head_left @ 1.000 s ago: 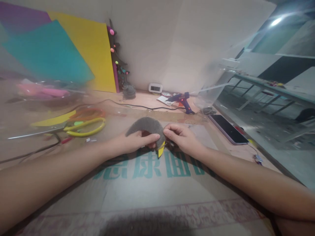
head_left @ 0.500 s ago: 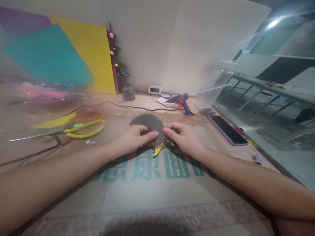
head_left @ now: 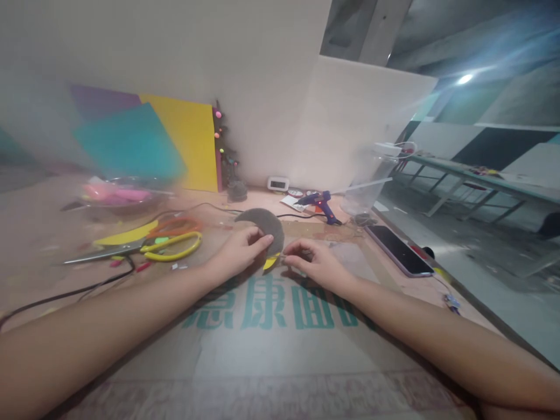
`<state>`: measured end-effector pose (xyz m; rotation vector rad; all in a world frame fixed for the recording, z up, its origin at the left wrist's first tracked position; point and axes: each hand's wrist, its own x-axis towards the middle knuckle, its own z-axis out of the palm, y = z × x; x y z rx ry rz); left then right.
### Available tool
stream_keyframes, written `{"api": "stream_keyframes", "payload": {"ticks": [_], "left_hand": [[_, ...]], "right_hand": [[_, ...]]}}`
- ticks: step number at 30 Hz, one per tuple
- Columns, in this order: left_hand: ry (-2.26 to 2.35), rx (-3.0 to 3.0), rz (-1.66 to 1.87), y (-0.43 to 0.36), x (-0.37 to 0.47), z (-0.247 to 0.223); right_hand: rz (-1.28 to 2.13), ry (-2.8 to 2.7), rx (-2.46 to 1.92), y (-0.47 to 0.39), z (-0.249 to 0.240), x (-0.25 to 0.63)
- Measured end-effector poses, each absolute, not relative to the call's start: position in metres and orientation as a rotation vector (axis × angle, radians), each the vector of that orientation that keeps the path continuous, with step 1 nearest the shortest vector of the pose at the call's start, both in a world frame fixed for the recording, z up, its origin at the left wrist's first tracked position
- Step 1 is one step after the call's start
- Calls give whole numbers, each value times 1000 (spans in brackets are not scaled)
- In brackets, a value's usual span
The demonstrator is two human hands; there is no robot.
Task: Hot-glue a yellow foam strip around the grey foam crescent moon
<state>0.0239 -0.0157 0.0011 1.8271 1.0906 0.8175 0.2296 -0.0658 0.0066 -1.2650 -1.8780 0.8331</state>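
Observation:
A curved grey felt-like piece (head_left: 268, 224) is pinched between the thumb and fingers of my left hand (head_left: 245, 248). From its lower end sticks out a pointed yellow piece (head_left: 271, 262). Just right of it, my right hand (head_left: 312, 261) has its thumb and forefinger close together beside the yellow piece; whatever small thing lies at those fingertips is too small to make out. Both hands are above a whitish sheet with green characters (head_left: 262, 303).
On the left lie yellow-handled scissors (head_left: 172, 246), orange-handled ones behind, and a bowl of pink pieces (head_left: 118, 195). A blue glue gun (head_left: 324, 207), white clock (head_left: 277, 184) and clear container (head_left: 365, 186) stand behind. A phone (head_left: 400, 251) lies right.
My right hand has come off the grey piece and sits slightly lower, by its yellow tip. The view has tilted up, showing more wall and room.

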Motion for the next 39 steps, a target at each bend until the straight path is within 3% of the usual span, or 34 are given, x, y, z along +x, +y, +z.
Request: {"api": "stream_keyframes", "payload": {"ticks": [39], "left_hand": [[819, 1931, 738, -16, 24, 0]], "right_hand": [[700, -1862, -1283, -67, 13, 230]]}}
